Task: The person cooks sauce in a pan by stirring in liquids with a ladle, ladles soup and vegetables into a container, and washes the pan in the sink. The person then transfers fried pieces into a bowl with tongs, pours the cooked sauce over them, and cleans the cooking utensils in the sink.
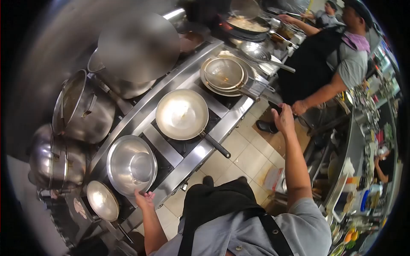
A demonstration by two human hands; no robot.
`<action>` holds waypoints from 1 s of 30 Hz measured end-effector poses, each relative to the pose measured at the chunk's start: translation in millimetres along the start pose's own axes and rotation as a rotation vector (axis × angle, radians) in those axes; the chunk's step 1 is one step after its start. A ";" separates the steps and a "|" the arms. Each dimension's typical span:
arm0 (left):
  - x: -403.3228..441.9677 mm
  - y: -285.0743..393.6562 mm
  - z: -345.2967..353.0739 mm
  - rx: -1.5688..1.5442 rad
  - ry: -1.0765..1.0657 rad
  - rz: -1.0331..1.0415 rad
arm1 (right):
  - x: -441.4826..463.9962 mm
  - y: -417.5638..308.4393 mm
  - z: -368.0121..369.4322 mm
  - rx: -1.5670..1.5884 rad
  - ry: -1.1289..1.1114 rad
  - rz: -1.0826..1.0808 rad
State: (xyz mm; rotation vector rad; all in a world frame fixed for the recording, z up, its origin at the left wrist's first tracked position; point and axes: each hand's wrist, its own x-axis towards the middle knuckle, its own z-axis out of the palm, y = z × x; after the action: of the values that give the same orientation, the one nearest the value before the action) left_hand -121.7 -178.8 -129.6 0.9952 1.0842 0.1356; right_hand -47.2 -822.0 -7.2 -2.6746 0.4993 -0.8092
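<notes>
My left hand (145,199) is at the near rim of a wide steel bowl (117,166) on the stove. Its thumb is at the rim and its fingers curl loosely apart; firm contact cannot be made out. A frying pan (181,113) with a dark handle rests on the middle burner, apart from both hands. My right hand (284,120) is stretched out over the floor, fingers apart, holding nothing visible. Close beside it is a co-worker's hand (300,107).
Large steel pots (96,113) line the back of the stove (200,151). Strainers (224,72) lie stacked on a farther burner. A second pan (102,200) sits at the left. The co-worker (316,64) works at a wok (245,27). Crowded shelves (361,123) stand right.
</notes>
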 end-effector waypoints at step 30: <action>-201.8 -373.1 -114.7 0.447 0.208 -0.375 | -47.9 -185.5 15.1 1.078 -1.546 -0.006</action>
State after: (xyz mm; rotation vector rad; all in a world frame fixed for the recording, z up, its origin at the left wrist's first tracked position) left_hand -446.7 -434.5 -277.9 1.1692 1.5136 -0.3290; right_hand -31.6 -633.8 28.5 -1.5207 -0.2989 0.8493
